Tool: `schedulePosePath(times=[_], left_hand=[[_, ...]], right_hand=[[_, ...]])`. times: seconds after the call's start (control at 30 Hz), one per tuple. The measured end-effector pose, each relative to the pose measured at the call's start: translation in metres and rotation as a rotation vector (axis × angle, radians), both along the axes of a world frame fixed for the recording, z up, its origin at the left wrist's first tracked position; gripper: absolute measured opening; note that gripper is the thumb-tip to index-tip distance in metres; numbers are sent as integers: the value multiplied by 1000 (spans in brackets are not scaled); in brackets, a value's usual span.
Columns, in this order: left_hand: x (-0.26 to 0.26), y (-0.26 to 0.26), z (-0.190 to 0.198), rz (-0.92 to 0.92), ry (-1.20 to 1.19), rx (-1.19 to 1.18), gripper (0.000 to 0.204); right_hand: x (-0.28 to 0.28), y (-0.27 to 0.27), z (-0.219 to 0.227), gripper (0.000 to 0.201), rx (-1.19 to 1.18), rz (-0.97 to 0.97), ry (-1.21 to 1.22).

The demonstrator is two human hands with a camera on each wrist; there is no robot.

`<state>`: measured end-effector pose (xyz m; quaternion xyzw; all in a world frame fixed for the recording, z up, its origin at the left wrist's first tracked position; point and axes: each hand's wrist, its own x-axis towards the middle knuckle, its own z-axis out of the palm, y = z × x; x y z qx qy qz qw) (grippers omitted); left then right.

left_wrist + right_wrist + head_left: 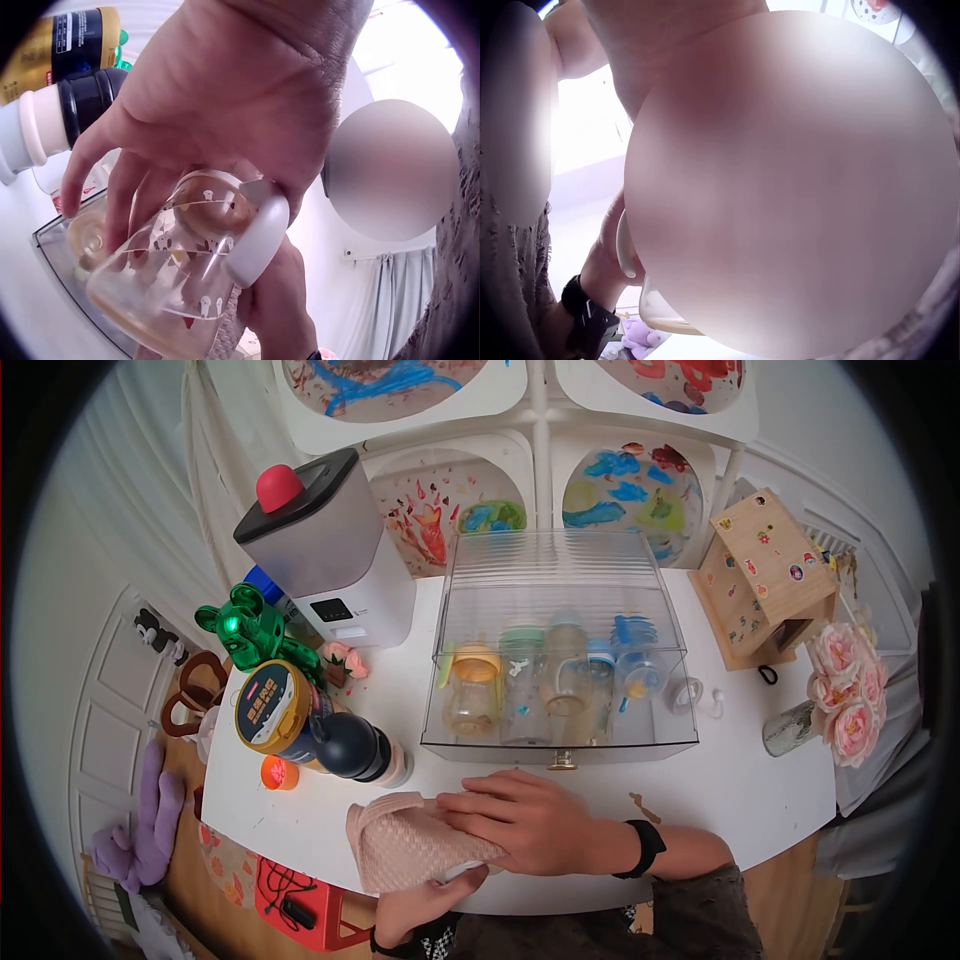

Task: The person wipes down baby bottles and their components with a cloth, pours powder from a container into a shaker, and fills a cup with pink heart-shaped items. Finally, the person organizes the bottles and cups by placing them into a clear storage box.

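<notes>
Holding a clear baby bottle point(176, 266) at the white table point(720, 790) edge, left hand point(425, 905) has its fingers curled round the body from below, steadying it. Right hand point(525, 820) lies over the pink cloth point(405, 845), fingers fairly straight, pressing it against the bottle, probably to wipe it dry. More bottles stand behind in the clear storage box point(560, 660). Dark-capped bottle point(350, 745) lies just left. Right wrist view is mostly blurred.

Head view down over table point(720, 780); both wrist views upward, very close.
</notes>
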<state>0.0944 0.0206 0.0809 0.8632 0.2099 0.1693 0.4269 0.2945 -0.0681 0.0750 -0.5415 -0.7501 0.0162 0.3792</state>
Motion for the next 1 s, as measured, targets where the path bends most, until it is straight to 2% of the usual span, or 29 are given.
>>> schedulePosePath(times=[0.03, 0.1, 0.13, 0.23, 0.27, 0.33, 0.37, 0.43, 0.5, 0.63, 0.73, 0.77, 0.8, 0.87, 0.9, 0.97, 1.0], left_hand=[[-2, 1, 0, 0, 1, -1, 37], [-7, 1, -2, 88, -57, -273, 44], [-12, 4, -8, 88, -56, -273, 44], [-21, 18, -27, 369, -143, -263, 54], [-17, 16, -16, 370, -143, -263, 54], [-8, 10, 14, 436, -45, -411, 63], [-10, 10, 10, 399, 57, -349, 64], [-4, 10, 5, 385, 42, -354, 63], [0, 6, -7, 330, -78, -413, 61], [8, -2, -10, 274, -242, -548, 58], [2, 2, -12, 328, -329, -643, 55], [-6, 7, -20, 349, -298, -640, 66], [-11, 15, -17, 352, -300, -638, 66], [-19, 27, -10, 132, -69, 258, 78], [-23, 19, -21, 386, -101, -376, 82], [-25, 21, -25, 369, -109, -308, 79], [-27, 21, -27, 346, -116, -241, 77]], right_hand=[[0, 0, 1, 48, -1, 0, 1], [2, -1, 2, 46, 77, -65, -48], [3, -2, 5, 46, 76, -66, -47], [11, -8, 9, 43, 40, -153, -85], [14, -9, 9, 42, 17, -196, -15], [12, -9, 11, 41, -7, -236, 56], [8, -8, 15, 43, 50, -208, 45], [-4, -3, 14, 44, 108, -178, 34], [-17, 1, 4, 41, 169, 28, -86], [-14, -1, 6, 39, 101, 13, -36], [-2, -4, 15, 38, 57, -60, -115], [1, -4, 14, 38, 58, -58, -115], [5, -4, 13, 36, 37, -85, -110], [10, -5, 13, 34, 17, -110, -104], [11, -7, 17, 34, -25, -164, -110], [11, -9, 21, 35, -66, -209, -116], [9, -10, 22, 37, -72, -218, -40]])
